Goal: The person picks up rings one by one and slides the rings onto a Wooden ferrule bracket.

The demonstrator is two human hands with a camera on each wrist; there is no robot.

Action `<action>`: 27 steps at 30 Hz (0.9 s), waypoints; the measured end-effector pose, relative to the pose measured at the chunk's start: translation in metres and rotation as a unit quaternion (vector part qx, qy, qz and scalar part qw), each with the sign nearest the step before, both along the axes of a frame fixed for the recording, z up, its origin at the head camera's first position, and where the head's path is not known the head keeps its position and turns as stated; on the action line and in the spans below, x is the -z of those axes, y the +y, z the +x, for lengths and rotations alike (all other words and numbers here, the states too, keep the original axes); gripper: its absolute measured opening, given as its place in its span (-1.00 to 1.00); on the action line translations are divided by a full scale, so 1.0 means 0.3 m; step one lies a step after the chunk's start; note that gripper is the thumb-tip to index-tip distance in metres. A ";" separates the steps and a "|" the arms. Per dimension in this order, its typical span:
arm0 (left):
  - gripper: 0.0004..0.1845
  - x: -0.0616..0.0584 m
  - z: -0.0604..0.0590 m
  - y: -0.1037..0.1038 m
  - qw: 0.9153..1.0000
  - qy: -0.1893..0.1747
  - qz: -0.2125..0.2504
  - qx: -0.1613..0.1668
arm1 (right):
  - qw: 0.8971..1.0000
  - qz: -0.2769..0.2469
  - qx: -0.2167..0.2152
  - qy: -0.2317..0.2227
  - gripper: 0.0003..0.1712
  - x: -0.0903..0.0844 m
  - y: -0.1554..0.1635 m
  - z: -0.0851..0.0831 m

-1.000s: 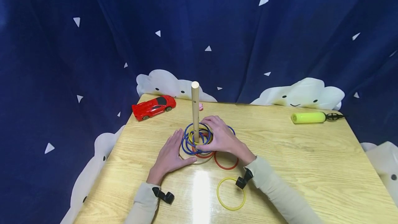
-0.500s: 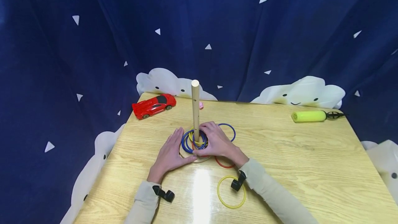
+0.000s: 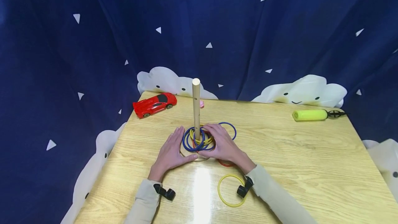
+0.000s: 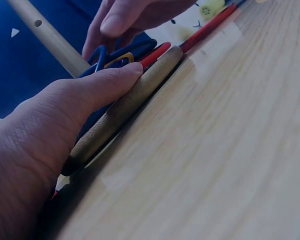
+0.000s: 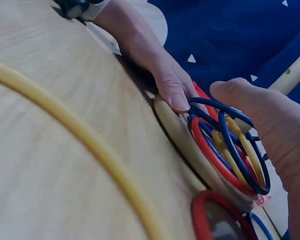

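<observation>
A wooden peg (image 3: 196, 110) stands upright from a round wooden base (image 4: 135, 95). Several blue, yellow and red rings lie loosely stacked and tilted round its foot, a blue ring (image 5: 230, 142) among the uppermost. My left hand (image 3: 169, 151) rests along the base's near left side, fingers straight and thumb spread, the thumb tip on the rim in the left wrist view. My right hand (image 3: 224, 144) arches beside the stack's right side, thumb toward the front and fingers behind. In the right wrist view its thumb (image 5: 235, 92) is extended just above the rings; its fingers are hidden there.
On the wooden table (image 3: 295, 165), a yellow ring (image 3: 220, 196) lies near the right forearm. A red ring (image 5: 205, 215) and a loose blue ring (image 3: 234, 132) lie right of the base. Farther back are a red toy car (image 3: 153, 105), a small pink object (image 3: 201, 104) and a yellow-green pump (image 3: 311, 115).
My right hand has lowered a blue ring onto the stack, then shifted slightly right with thumb and fingers spread wider. My left hand has stayed at the base.
</observation>
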State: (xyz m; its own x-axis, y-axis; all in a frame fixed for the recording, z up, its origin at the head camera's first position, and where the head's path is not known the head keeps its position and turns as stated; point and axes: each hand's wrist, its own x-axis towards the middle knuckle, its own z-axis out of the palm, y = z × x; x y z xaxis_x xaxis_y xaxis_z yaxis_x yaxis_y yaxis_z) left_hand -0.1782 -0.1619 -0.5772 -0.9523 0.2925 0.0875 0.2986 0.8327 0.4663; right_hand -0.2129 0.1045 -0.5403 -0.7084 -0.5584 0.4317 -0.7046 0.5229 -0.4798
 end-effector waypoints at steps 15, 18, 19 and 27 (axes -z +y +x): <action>0.43 -0.007 0.000 0.002 1.000 -0.002 0.012 0.000 | 0.999 -0.033 0.025 0.003 0.01 0.039 0.209 0.245; 0.44 -0.008 0.001 0.002 1.000 -0.004 0.015 0.000 | 0.999 -0.030 0.033 0.002 0.03 0.053 0.240 0.296; 0.44 -0.008 0.001 0.002 1.000 -0.005 0.015 0.001 | 0.999 -0.029 0.035 -0.001 0.02 0.057 0.249 0.313; 0.44 -0.006 0.002 0.001 1.000 -0.004 0.008 0.002 | 0.999 -0.014 0.046 -0.016 0.05 0.080 0.311 0.422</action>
